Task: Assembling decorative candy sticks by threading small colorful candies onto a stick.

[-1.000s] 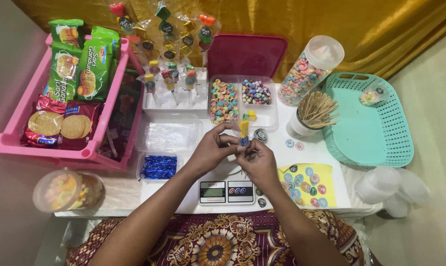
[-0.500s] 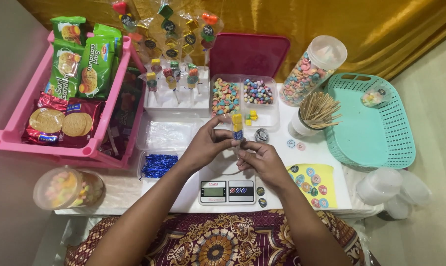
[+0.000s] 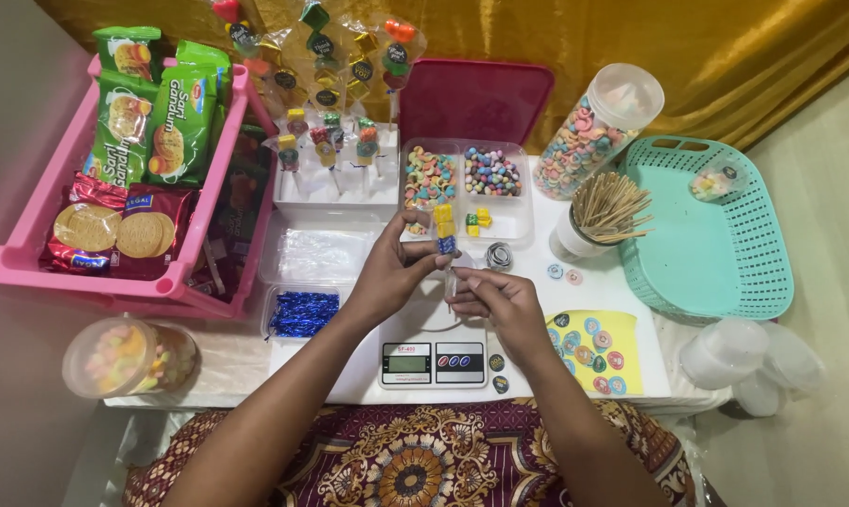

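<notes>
My left hand (image 3: 393, 268) pinches a thin skewer with small yellow and blue candy cubes (image 3: 444, 228) stacked on its upper end. My right hand (image 3: 499, 300) grips the skewer's lower part, fingers curled around it. Both hands hover just above a small white digital kitchen scale (image 3: 433, 361) at the table's front. Behind them stands a clear divided box (image 3: 466, 188) with colourful candies and a few loose yellow cubes.
A pink tray (image 3: 30, 253) of biscuit packs is at left, wrapped candy sticks stand in a white block (image 3: 330, 183), blue wire ties (image 3: 302, 313) lie in a clear tray. A cup of skewers (image 3: 603, 221), a candy jar (image 3: 593, 131), a teal basket (image 3: 715, 235) and a sticker sheet (image 3: 593, 347) are at right.
The hands have lifted the skewer a little and the stack of cubes on it now stands higher; the left fingers moved up to the cubes.
</notes>
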